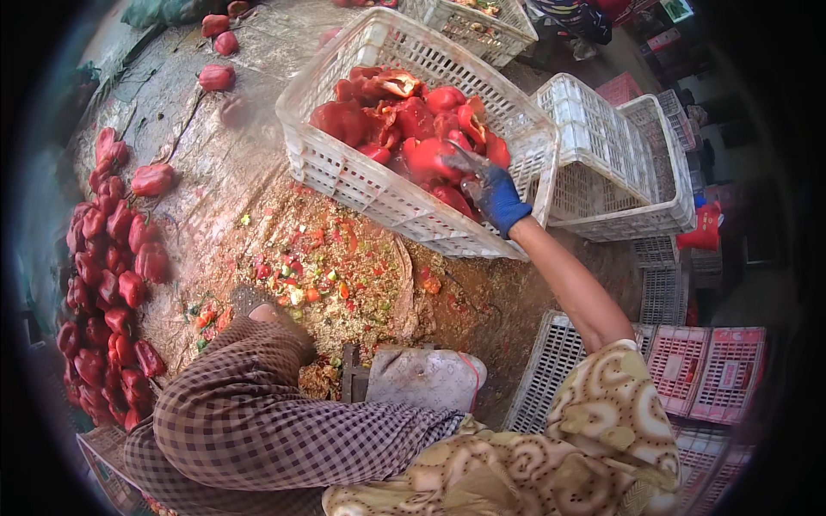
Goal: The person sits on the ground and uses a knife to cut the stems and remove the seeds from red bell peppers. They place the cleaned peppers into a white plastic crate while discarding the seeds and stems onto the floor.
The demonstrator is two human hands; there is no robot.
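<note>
My right hand (484, 184), in a blue knitted glove with a dark, dirty palm and fingers, reaches into a white slatted plastic crate (393, 216). Its fingers are at a blurred red bell pepper piece (429, 160); whether they grip it is unclear. Around it in the crate lie many cut and opened red bell peppers (413, 119), some showing pale insides. My left hand is out of view. Whole red bell peppers (119, 348) form a long heap on the ground sheet at the left.
Pepper scraps and seeds (322, 271) litter the ground by my foot. Nested white crates (600, 148) stand right of the pepper crate, another crate (474, 32) behind it. A cloth-covered pad (419, 380) lies by my leg, and pink crates (726, 374) stand at the right. Loose peppers (217, 77) lie farther off.
</note>
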